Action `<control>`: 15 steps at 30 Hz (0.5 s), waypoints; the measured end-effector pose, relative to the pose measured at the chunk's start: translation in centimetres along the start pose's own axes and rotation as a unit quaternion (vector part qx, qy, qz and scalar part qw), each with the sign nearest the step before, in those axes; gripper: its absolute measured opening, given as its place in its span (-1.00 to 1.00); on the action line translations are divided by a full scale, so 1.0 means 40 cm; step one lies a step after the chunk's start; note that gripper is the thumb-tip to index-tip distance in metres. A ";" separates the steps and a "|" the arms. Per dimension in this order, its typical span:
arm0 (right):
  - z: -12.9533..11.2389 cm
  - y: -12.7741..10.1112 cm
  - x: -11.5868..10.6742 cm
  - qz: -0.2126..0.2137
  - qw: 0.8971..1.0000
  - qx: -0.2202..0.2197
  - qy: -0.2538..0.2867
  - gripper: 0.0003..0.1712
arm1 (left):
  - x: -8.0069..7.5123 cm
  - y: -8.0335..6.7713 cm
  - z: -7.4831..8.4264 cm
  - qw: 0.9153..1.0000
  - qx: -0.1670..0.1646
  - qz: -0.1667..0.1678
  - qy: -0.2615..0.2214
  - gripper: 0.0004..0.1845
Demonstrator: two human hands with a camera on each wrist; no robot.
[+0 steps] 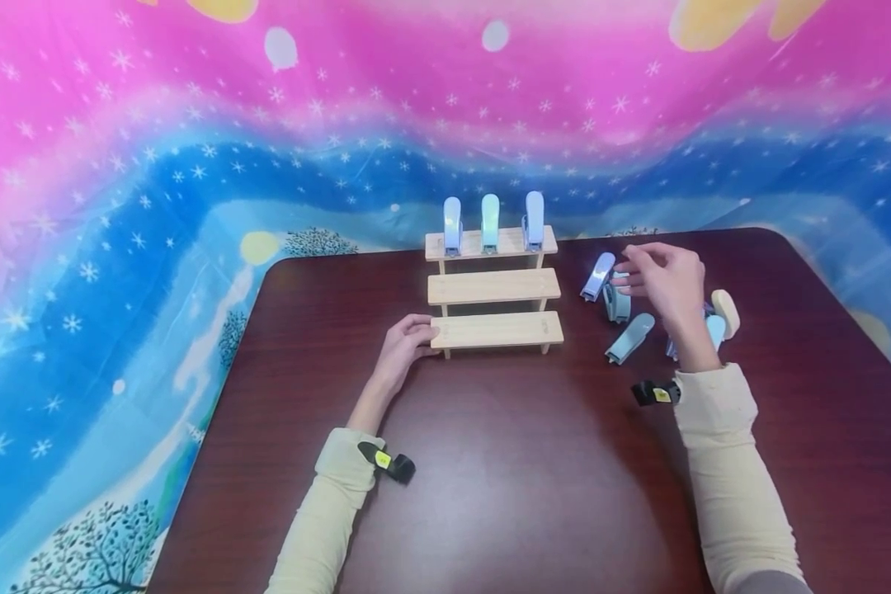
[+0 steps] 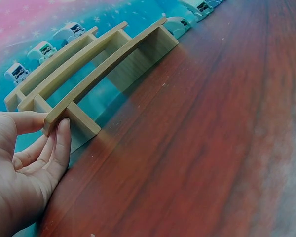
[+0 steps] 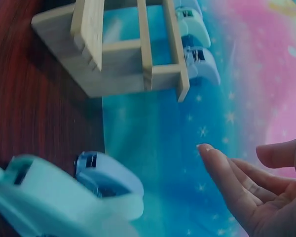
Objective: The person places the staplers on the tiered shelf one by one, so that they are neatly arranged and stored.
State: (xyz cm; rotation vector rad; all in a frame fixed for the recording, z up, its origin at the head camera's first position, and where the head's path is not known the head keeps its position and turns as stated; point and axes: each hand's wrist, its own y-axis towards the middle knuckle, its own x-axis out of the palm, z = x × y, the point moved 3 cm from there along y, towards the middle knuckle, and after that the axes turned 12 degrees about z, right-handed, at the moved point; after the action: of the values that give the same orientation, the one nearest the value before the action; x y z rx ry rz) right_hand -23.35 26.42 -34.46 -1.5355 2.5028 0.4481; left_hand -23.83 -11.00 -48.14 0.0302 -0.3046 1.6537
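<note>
A three-tier wooden rack [image 1: 494,330] stands on the table. Three staplers are upright in a row on its top tier: a lilac one [image 1: 452,224] at left, a mint green one [image 1: 489,224] in the middle, a lilac one [image 1: 535,221] at right. My left hand [image 2: 27,168] pinches the left end of the lowest tier between thumb and fingers. Nothing is held in my right hand [image 1: 671,285], which hovers over the loose staplers with its fingers loosely bent. Beneath and beside it lie a lilac stapler [image 1: 599,275], a teal stapler [image 1: 619,299] and a grey-green stapler [image 1: 630,339].
More staplers lie partly hidden behind the right forearm, among them a light blue one [image 1: 716,330] and a cream one [image 1: 726,313]. The middle and bottom tiers bear nothing. A patterned cloth [image 1: 386,99] hangs behind the dark red table [image 1: 490,495].
</note>
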 end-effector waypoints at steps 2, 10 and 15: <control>0.011 0.003 -0.009 0.000 1.000 0.009 -0.008 -0.44 | -0.001 0.001 -0.001 1.000 -0.002 0.001 0.001 -0.70; 0.048 0.014 -0.031 -0.013 0.998 0.012 -0.059 -0.39 | 0.001 -0.004 -0.002 1.000 -0.003 0.000 0.005 -0.68; 0.066 0.021 -0.044 -0.043 0.996 0.013 -0.076 -0.35 | 0.003 -0.009 0.001 1.000 -0.003 0.002 0.003 -0.69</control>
State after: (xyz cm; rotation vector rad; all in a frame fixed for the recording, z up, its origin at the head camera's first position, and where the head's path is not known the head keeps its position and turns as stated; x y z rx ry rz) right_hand -23.32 29.15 -36.29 -1.5312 2.3104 0.4974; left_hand -23.50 -10.85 -47.99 0.0199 -0.3038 1.6564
